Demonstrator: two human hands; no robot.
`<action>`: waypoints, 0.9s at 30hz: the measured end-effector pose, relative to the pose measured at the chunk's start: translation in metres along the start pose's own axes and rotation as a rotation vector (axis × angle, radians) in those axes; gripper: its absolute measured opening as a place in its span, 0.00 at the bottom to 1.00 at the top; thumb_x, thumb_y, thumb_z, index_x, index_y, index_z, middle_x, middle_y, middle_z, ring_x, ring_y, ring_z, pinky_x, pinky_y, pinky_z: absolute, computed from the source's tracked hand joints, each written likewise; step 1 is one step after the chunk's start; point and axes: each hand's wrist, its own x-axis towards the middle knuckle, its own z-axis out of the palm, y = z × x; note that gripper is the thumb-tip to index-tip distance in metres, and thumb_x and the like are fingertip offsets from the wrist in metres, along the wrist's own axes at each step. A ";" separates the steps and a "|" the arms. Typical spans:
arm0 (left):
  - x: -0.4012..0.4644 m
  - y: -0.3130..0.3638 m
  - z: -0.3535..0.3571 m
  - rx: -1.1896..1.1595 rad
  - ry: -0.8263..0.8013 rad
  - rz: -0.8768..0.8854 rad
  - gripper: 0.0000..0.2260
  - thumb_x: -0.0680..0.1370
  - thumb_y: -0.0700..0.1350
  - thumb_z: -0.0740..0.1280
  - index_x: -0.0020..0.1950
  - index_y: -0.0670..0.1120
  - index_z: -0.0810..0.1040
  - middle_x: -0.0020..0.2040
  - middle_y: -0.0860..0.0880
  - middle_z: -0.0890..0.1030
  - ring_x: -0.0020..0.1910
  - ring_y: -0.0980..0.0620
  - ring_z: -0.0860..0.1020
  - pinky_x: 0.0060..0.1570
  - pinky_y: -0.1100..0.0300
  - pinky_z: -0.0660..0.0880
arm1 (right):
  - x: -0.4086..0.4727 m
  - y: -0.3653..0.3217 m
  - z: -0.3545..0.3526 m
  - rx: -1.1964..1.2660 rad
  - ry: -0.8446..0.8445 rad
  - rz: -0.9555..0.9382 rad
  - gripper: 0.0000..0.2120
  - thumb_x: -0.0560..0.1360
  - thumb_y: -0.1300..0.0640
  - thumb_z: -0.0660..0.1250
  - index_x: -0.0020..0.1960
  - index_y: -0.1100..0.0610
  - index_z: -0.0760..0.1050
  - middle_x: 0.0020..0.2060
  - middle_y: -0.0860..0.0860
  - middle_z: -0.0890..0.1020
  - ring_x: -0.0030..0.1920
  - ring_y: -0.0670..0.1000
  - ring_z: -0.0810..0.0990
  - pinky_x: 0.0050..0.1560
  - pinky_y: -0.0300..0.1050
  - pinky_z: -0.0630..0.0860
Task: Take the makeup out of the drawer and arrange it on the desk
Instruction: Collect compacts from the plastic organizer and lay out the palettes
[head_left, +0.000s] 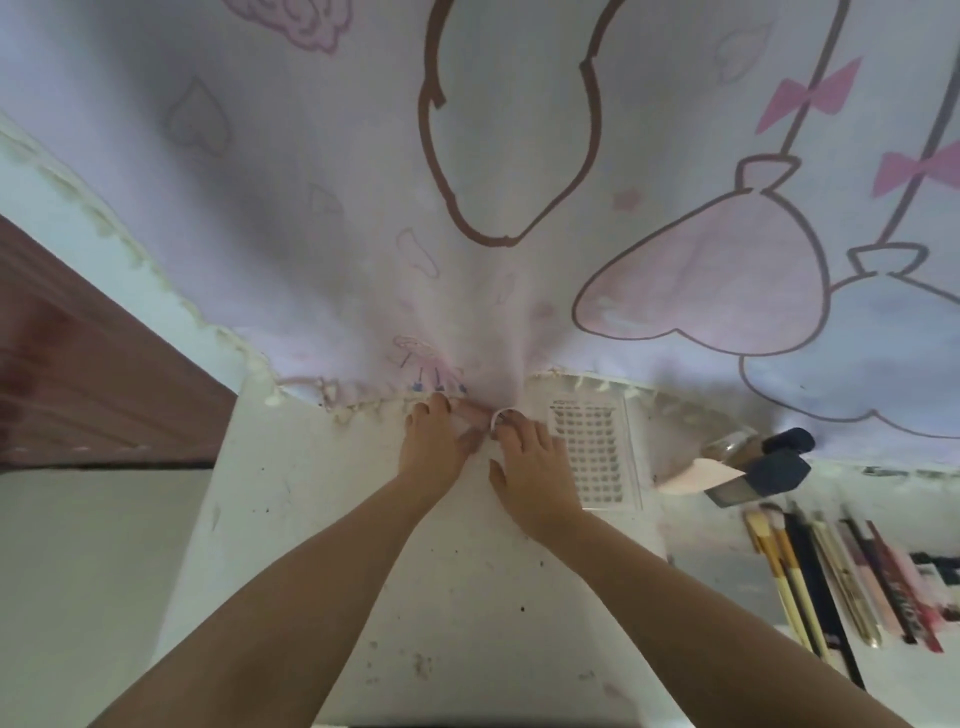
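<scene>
Both hands meet at the far edge of the white desk (322, 519), under the hem of a pale printed curtain (363, 208). My left hand (431, 447) holds a small pinkish tube-like item (475, 412) at the curtain's edge. Beside it, my right hand (535, 467) pinches a small white ring-shaped thing (503, 414); what it is I cannot tell. A clear tray of false lashes (595, 452) lies just right of my right hand. Farther right lie bottles with dark caps (769, 465) and a row of brushes and pencils (841, 577). The drawer is not in view.
The curtain hangs over the desk's back edge with a bobble trim (156, 270). A brown wooden surface (78, 374) lies to the left, beyond the desk. The desk surface near me is speckled with small marks.
</scene>
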 end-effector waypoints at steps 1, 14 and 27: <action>0.000 -0.004 -0.004 -0.010 0.014 -0.009 0.23 0.74 0.52 0.68 0.61 0.40 0.66 0.58 0.39 0.72 0.59 0.39 0.70 0.54 0.48 0.71 | -0.010 -0.006 0.003 0.006 0.005 -0.059 0.17 0.68 0.55 0.70 0.56 0.58 0.75 0.56 0.55 0.78 0.52 0.57 0.78 0.48 0.49 0.74; 0.008 -0.036 -0.001 0.444 0.127 0.030 0.21 0.78 0.57 0.60 0.63 0.43 0.67 0.60 0.45 0.72 0.60 0.44 0.69 0.56 0.51 0.67 | -0.065 -0.010 0.048 0.086 -0.064 -0.150 0.16 0.74 0.52 0.58 0.58 0.53 0.76 0.65 0.51 0.75 0.62 0.52 0.75 0.64 0.48 0.70; -0.009 -0.039 -0.050 0.331 0.000 0.425 0.13 0.79 0.49 0.60 0.59 0.43 0.71 0.58 0.44 0.73 0.58 0.44 0.70 0.56 0.52 0.68 | -0.041 -0.031 0.004 0.099 -0.350 0.053 0.15 0.80 0.52 0.56 0.62 0.57 0.73 0.67 0.53 0.70 0.65 0.56 0.70 0.62 0.49 0.68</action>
